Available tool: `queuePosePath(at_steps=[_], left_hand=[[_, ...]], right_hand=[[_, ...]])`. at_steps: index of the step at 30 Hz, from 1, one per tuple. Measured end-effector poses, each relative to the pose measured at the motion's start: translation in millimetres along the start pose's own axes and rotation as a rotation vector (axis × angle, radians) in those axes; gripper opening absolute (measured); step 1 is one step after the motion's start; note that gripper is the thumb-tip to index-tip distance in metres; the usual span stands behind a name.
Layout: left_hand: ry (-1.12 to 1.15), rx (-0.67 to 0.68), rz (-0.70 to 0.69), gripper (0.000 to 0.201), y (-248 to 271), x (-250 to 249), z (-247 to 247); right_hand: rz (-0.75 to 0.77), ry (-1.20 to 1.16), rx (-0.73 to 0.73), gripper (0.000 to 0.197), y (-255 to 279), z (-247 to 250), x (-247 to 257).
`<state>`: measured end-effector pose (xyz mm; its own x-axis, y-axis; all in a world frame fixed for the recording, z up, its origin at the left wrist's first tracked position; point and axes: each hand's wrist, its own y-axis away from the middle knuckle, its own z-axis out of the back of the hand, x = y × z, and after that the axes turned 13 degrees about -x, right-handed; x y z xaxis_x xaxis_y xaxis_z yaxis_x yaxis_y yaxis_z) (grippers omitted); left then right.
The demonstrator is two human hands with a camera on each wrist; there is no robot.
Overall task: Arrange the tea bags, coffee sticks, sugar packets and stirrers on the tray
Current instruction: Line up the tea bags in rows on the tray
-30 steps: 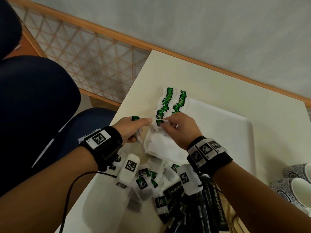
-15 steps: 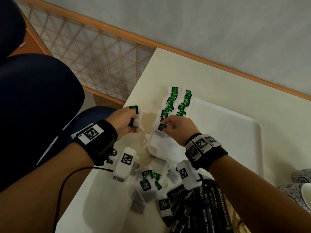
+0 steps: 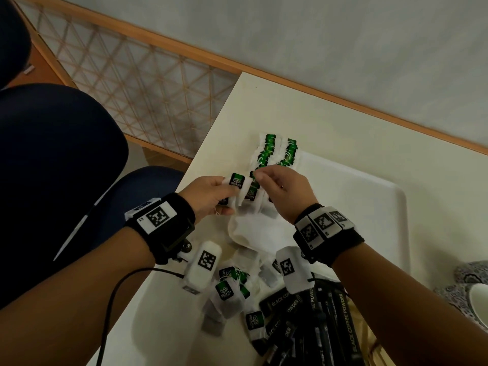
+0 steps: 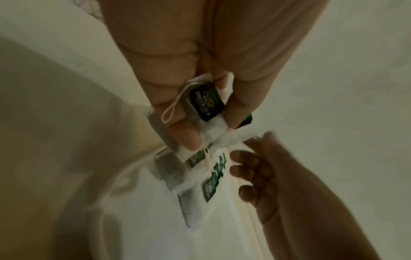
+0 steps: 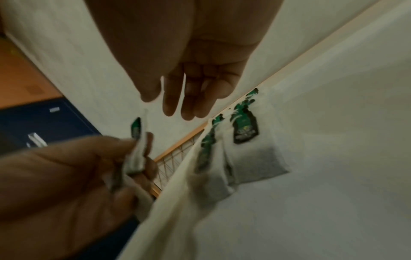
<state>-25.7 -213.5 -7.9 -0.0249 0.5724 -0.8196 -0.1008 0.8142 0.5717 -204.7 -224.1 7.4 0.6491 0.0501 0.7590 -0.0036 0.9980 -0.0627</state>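
Note:
My left hand [image 3: 232, 191] grips a small bunch of green-tagged tea bags [image 4: 205, 103] between thumb and fingers, just off the white tray's [image 3: 356, 207] left corner. My right hand [image 3: 260, 177] hovers right beside that bunch with relaxed fingers [image 5: 173, 105] and nothing held between them. Two rows of tea bags [image 3: 277, 154] lie overlapped along the tray's left end. Loose tea bags [image 3: 228, 291] are heaped on the table below my wrists. Beside that heap lie black coffee sticks [image 3: 324, 326]. I see no sugar packets or stirrers.
The cream table [image 3: 290, 107] ends at its left edge close to my left hand, with a dark blue chair [image 3: 66, 154] beyond. A crumpled white wrapper [image 3: 253, 228] lies on the tray's near corner. Patterned cups [image 3: 472, 294] stand at the right edge.
My right hand has left the tea bag it laid on the tray and come back to the bunch. My left hand has moved right and lifted the bunch toward it.

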Motion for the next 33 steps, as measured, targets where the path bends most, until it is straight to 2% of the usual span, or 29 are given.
queuePosePath(at_steps=[2,5,7,11,15,21,24,33], left_hand=[[-0.048,0.038,-0.027,0.006,2,2,-4],[-0.074,0.083,-0.066,0.011,6,2,-11],[-0.089,0.112,-0.078,0.005,9,1,-14],[-0.153,0.085,-0.126,0.032,8,2,-7],[-0.160,0.010,-0.184,0.045,6,1,2],[0.064,-0.005,-0.154,0.033,7,-8,6],[0.037,0.005,-0.171,0.028,7,-9,7],[-0.071,-0.002,-0.198,0.026,-1,-9,4]], right_hand=[[-0.030,-0.094,0.012,0.023,3,4,7],[0.027,-0.055,0.065,0.014,7,9,11],[0.015,-0.066,0.064,0.011,8,12,10],[-0.066,-0.128,0.037,0.014,11,24,3],[-0.097,-0.065,0.086,0.019,16,33,-7],[-0.120,-0.048,0.188,0.025,20,32,-12],[-0.118,0.017,0.207,0.023,18,27,-15],[-0.113,0.073,0.124,0.023,6,20,-32]])
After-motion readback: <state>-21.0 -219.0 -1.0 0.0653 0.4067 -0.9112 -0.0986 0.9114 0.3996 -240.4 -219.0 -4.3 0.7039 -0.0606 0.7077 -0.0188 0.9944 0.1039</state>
